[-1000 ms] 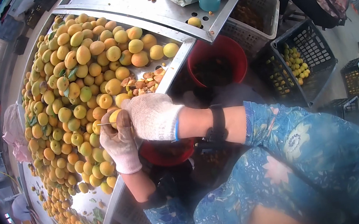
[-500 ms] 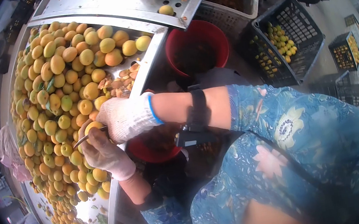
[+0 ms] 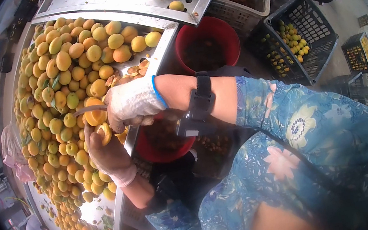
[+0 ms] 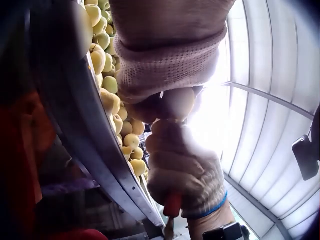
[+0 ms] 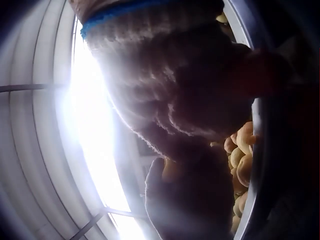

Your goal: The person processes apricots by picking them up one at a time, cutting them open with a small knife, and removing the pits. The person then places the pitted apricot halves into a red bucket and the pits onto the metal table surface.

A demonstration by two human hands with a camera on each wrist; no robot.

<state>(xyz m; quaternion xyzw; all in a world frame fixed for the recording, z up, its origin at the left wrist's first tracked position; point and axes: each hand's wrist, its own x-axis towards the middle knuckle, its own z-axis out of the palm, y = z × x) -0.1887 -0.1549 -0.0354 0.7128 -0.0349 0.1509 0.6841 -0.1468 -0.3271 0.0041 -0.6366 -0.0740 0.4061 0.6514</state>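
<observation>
My left hand (image 3: 107, 158), in a knit glove with a darkened palm, holds an apricot half (image 3: 107, 133) with its hollow cut face showing. Just above it sits the other part of the apricot (image 3: 96, 118), right at the thin blade. My right hand (image 3: 131, 101), gloved in white with a blue cuff edge, grips a knife (image 3: 91, 108) whose blade points left across the fruit. Its red handle (image 4: 172, 204) sticks out of the right fist in the left wrist view. Both hands are close together over the near edge of the apricot pile (image 3: 58, 109).
Pitted apricot pieces (image 3: 133, 71) lie near the metal table's rim (image 3: 163, 49). One red bucket (image 3: 229, 38) stands beyond my right arm, another red bucket (image 3: 154, 154) below it. A white crate (image 3: 262, 5) and a black crate (image 3: 322, 25) with fruit stand to the right.
The apricot between my hands has come apart into two parts. My right hand has turned, and the blade now lies nearly level above the left hand. The head view has shifted.
</observation>
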